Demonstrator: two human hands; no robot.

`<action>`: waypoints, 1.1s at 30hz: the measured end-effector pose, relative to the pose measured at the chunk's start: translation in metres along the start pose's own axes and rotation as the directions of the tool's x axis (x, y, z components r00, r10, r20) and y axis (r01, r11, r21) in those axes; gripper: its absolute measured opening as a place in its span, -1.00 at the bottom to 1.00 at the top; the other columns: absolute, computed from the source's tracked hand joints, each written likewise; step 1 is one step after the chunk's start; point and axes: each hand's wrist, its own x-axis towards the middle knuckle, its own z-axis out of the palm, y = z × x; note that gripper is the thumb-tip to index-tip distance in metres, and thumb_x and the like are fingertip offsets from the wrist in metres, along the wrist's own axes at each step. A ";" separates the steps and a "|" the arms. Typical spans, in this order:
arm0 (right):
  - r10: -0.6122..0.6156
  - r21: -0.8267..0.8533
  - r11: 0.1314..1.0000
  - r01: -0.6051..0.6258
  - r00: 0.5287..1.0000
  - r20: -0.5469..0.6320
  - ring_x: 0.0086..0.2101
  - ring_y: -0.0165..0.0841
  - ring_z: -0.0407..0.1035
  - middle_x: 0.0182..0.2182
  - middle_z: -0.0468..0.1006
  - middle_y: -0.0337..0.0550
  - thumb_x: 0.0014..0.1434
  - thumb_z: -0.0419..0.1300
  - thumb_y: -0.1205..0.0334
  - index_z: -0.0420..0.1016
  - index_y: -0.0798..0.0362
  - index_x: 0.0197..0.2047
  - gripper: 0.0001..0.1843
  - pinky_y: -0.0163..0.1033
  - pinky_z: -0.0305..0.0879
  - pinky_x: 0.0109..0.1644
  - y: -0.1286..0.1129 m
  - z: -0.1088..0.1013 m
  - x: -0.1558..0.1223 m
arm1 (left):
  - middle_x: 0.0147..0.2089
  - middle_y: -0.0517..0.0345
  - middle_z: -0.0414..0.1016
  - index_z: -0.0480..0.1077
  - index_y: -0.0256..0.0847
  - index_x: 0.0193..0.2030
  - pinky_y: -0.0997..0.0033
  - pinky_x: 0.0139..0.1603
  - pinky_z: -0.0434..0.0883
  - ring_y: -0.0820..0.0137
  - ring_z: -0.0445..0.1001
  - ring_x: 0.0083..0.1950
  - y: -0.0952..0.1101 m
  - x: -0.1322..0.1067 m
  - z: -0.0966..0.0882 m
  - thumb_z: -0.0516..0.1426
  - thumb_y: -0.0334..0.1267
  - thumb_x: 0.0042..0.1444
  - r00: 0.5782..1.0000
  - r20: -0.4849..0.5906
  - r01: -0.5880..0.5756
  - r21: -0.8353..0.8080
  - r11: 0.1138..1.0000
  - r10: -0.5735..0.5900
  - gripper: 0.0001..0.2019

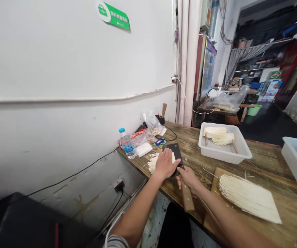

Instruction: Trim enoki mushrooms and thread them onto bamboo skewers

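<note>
Palm down, handle gripped: you press a mushroom bunch [152, 164] against the left side of your cleaver [177, 151].

Your left hand [165, 163] lies flat, unclenched; your right hand [188, 177] grasps the handle. Best keep fingertips clear of the edge and the blade steady. Count one cleaver; one bottle [128, 145] to its left; one board [214, 191] and two white tubs [224, 157] [295, 168] to its right; three mushroom piles: under your palm, on the board, in the nearer tub.
</note>
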 end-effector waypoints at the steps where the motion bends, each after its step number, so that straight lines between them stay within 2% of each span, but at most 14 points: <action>1: 0.027 0.041 0.999 -0.027 1.000 0.009 -0.62 -0.55 0.23 -0.57 0.32 -0.38 0.35 -0.06 -0.06 0.35 0.09 -0.24 -0.61 -0.37 0.30 -0.51 0.000 0.006 0.004 | 0.39 -0.20 0.07 0.05 -0.43 0.36 0.02 0.42 -0.14 0.17 -0.03 0.44 -0.008 0.000 0.008 -0.26 0.13 0.29 1.000 0.013 0.007 0.000 1.000 -0.007 -0.28; 5: 0.086 0.128 0.988 -0.092 0.995 0.048 -0.62 -0.54 0.21 -0.58 0.31 -0.37 0.35 -0.02 -0.03 0.36 0.08 -0.26 -0.64 -0.37 0.29 -0.52 0.003 0.011 0.014 | 0.37 -0.24 0.11 0.07 -0.45 0.35 0.00 0.42 -0.15 0.16 0.00 0.43 -0.021 0.002 0.031 -0.29 0.12 0.30 0.998 0.055 0.019 0.005 1.000 -0.020 -0.28; 7: 0.077 0.137 0.987 -0.084 0.996 0.053 -0.61 -0.53 0.23 -0.58 0.34 -0.36 0.34 0.02 -0.01 0.35 0.07 -0.29 -0.67 -0.36 0.30 -0.51 0.003 -0.001 0.013 | 0.38 -0.23 0.09 0.06 -0.46 0.35 0.02 0.43 -0.18 0.17 -0.02 0.43 -0.021 0.004 0.036 -0.31 0.13 0.30 0.998 0.065 0.025 0.019 1.000 -0.026 -0.27; 10: 0.033 0.124 0.992 -0.033 0.999 0.003 -0.65 -0.53 0.24 -0.61 0.31 -0.39 0.35 -0.04 0.05 0.26 0.04 -0.31 -0.72 -0.39 0.25 -0.55 0.005 -0.036 -0.002 | 0.38 -0.21 0.10 0.09 -0.43 0.34 0.01 0.43 -0.21 0.18 -0.01 0.43 -0.018 0.005 0.040 -0.32 0.14 0.29 0.996 0.080 0.042 0.056 0.998 -0.047 -0.26; 13: -0.016 0.110 0.994 0.028 0.994 -0.110 -0.74 -0.50 0.20 -0.69 0.26 -0.44 0.31 -0.07 0.08 0.10 -0.03 -0.37 -0.77 -0.40 0.11 -0.67 0.014 -0.087 -0.043 | 0.38 -0.23 0.09 0.10 -0.41 0.34 -0.04 0.42 -0.23 0.14 0.00 0.43 -0.017 0.004 0.039 -0.29 0.16 0.28 0.993 0.098 0.059 0.101 0.993 -0.069 -0.26; 16: -0.034 0.155 0.985 0.071 0.972 -0.232 -0.73 -0.48 0.23 -0.64 0.34 -0.40 0.22 0.02 -0.11 0.10 -0.03 -0.40 -0.65 -0.35 0.20 -0.64 0.034 -0.138 -0.109 | 0.37 -0.26 0.11 0.07 -0.40 0.35 -0.13 0.39 -0.18 0.08 0.03 0.41 -0.015 0.005 0.030 -0.24 0.17 0.26 0.989 0.126 0.058 0.141 0.988 -0.076 -0.26; 18: 0.031 0.224 0.973 0.057 0.928 -0.371 -0.73 -0.46 0.21 -0.65 0.36 -0.34 0.17 0.05 -0.22 0.15 -0.03 -0.42 -0.57 -0.32 0.20 -0.64 0.054 -0.162 -0.155 | 0.40 -0.34 0.00 -0.02 -0.45 0.38 -0.24 0.36 -0.21 0.00 -0.06 0.43 -0.005 0.007 0.021 -0.23 0.16 0.26 0.992 0.097 0.059 0.176 0.983 -0.077 -0.24; 21: 0.196 0.361 0.932 0.005 0.832 -0.519 -0.70 -0.44 0.21 -0.67 0.34 -0.23 0.20 0.03 -0.24 0.17 -0.05 -0.47 -0.55 -0.28 0.24 -0.60 0.094 -0.183 -0.207 | 0.40 -0.39 -0.02 -0.04 -0.55 0.37 -0.18 0.38 -0.24 -0.01 -0.08 0.44 0.043 0.007 0.008 -0.26 0.14 0.27 0.996 -0.090 0.026 0.201 0.979 -0.008 -0.23; 23: 0.282 0.465 0.886 0.005 0.789 -0.546 -0.70 -0.44 0.21 -0.66 0.34 -0.24 0.20 0.03 -0.23 0.18 -0.05 -0.47 -0.56 -0.27 0.25 -0.60 0.123 -0.188 -0.226 | 0.39 -0.38 0.02 -0.05 -0.55 0.36 -0.11 0.40 -0.21 0.05 -0.06 0.44 0.098 0.000 0.006 -0.27 0.13 0.29 0.980 -0.108 -0.153 0.143 0.978 0.169 -0.24; 24: 0.305 0.503 0.864 0.012 0.782 -0.544 -0.71 -0.44 0.21 -0.66 0.33 -0.26 0.19 0.05 -0.23 0.18 -0.04 -0.46 -0.56 -0.27 0.25 -0.61 0.137 -0.189 -0.231 | 0.40 -0.34 0.00 -0.09 -0.51 0.38 -0.08 0.41 -0.19 0.10 -0.09 0.45 0.128 -0.007 0.006 -0.26 0.15 0.28 0.953 -0.081 -0.286 0.097 0.953 0.293 -0.23; 26: 0.306 0.530 0.848 0.025 0.793 -0.527 -0.73 -0.44 0.20 -0.67 0.32 -0.32 0.15 0.08 -0.24 0.18 -0.03 -0.46 -0.55 -0.28 0.24 -0.64 0.162 -0.188 -0.236 | 0.43 -0.28 -0.07 -0.18 -0.45 0.41 -0.02 0.43 -0.16 0.15 -0.20 0.47 0.188 -0.021 0.013 -0.21 0.24 0.23 0.847 -0.009 -0.531 0.014 0.847 0.531 -0.16; 28: 0.277 0.520 0.854 0.030 0.819 -0.502 -0.74 -0.45 0.19 -0.68 0.32 -0.35 0.15 0.06 -0.23 0.17 -0.02 -0.47 -0.55 -0.29 0.23 -0.66 0.177 -0.185 -0.236 | 0.45 -0.26 -0.13 -0.22 -0.42 0.41 0.00 0.43 -0.11 0.15 -0.23 0.47 0.232 -0.032 0.022 -0.14 0.33 0.15 0.741 0.056 -0.667 -0.052 0.744 0.669 -0.06; 30: 0.256 0.513 0.857 0.045 0.827 -0.501 -0.77 -0.47 0.18 -0.68 0.31 -0.38 0.18 0.02 -0.18 0.14 -0.02 -0.47 -0.58 -0.32 0.18 -0.70 0.184 -0.182 -0.235 | 0.45 -0.28 -0.16 -0.21 -0.43 0.41 -0.01 0.43 -0.10 0.11 -0.23 0.47 0.257 -0.036 0.033 -0.10 0.41 0.06 0.686 0.101 -0.718 -0.067 0.693 0.721 0.04; 33: 0.270 0.527 0.849 0.052 0.813 -0.515 -0.78 -0.48 0.16 -0.69 0.27 -0.43 0.21 -0.03 -0.11 0.11 -0.04 -0.45 -0.64 -0.35 0.15 -0.72 0.187 -0.182 -0.232 | 0.44 -0.33 -0.13 -0.18 -0.49 0.39 -0.01 0.43 -0.08 0.08 -0.20 0.46 0.263 -0.032 0.047 -0.11 0.42 0.04 0.685 0.140 -0.720 -0.027 0.694 0.715 0.05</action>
